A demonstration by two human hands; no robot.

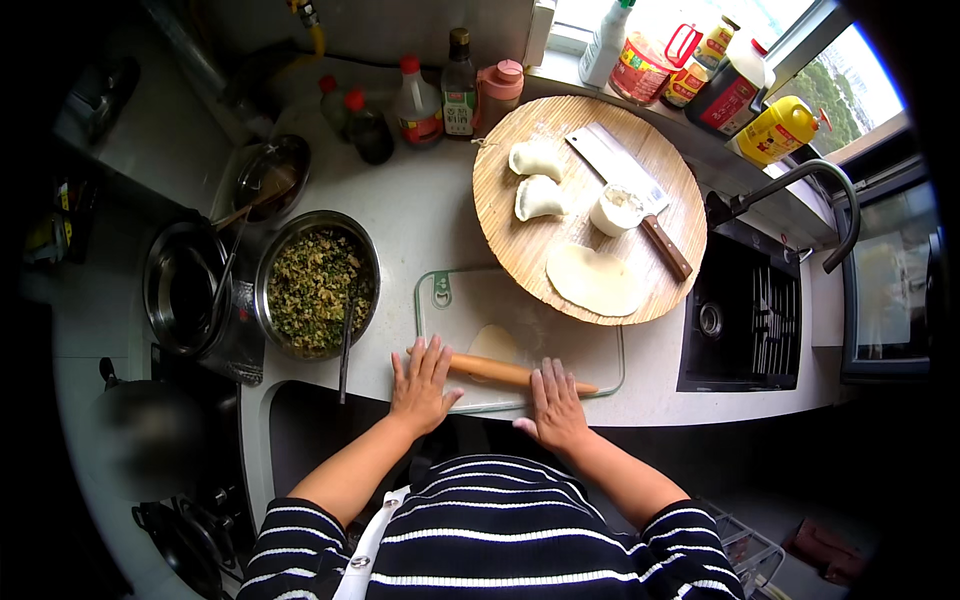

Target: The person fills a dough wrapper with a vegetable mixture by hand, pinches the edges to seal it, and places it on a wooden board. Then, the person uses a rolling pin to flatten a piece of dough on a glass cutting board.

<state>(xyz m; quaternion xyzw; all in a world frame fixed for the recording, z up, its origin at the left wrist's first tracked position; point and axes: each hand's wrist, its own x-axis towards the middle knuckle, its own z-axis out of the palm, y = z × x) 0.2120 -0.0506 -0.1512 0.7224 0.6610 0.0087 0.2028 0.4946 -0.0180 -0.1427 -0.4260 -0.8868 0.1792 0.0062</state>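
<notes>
My left hand (pixel 422 387) and my right hand (pixel 557 402) both lie flat on a wooden rolling pin (pixel 490 369), one near each end, fingers stretched out. Under and just beyond the pin is a small flat piece of dough (pixel 494 342); its near part is hidden. The dough rests on a pale cutting board (pixel 590 370) with a green rim. Beyond it, a round woven board (pixel 510 255) carries a rolled dough wrapper (pixel 592 280), two filled dumplings (pixel 538 197), a small white bowl of flour (pixel 617 210) and a cleaver (pixel 632 172) with a wooden handle.
A steel bowl of chopped green filling (pixel 318 290) with a utensil in it stands left, beside a dark pot (pixel 186 288). Sauce bottles (pixel 420 103) line the back wall; more containers (pixel 645 68) stand on the windowsill. A black sink (pixel 745 310) with a curved tap (pixel 845 185) is right.
</notes>
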